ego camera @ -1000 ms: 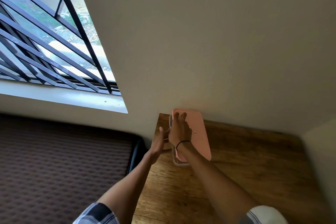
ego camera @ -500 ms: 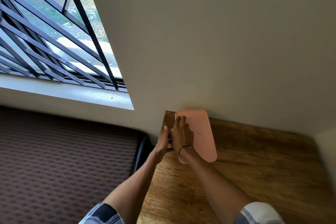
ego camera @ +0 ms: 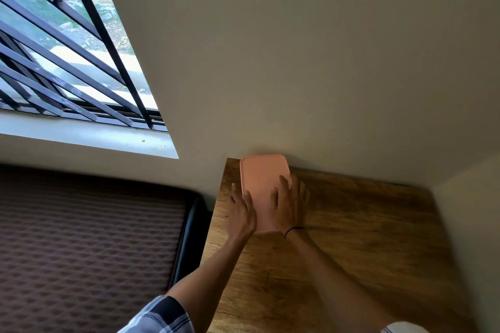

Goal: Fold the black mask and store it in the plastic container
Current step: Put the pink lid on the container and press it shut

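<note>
Pressing pink lid (ego camera: pixel 262 181) — left hand (ego camera: pixel 241 213) flat at edge | right hand (ego camera: pixel 290 204) spread flat on top

Home bedroom: mattress (ego camera: pixel 81 238), barred window (ego camera: pixel 67 57)

Matt pink plastic lid (ego camera: pixel 262 178); grainy wooden table (ego camera: pixel 365 238); quilted cloth mattress (ego camera: pixel 86 238).

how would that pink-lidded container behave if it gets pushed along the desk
The pink-lidded container is low and flat, so it would probably slide on the smooth wooden desk, not tip. It looks like light, stiff plastic, and the wall behind stops it.
</note>
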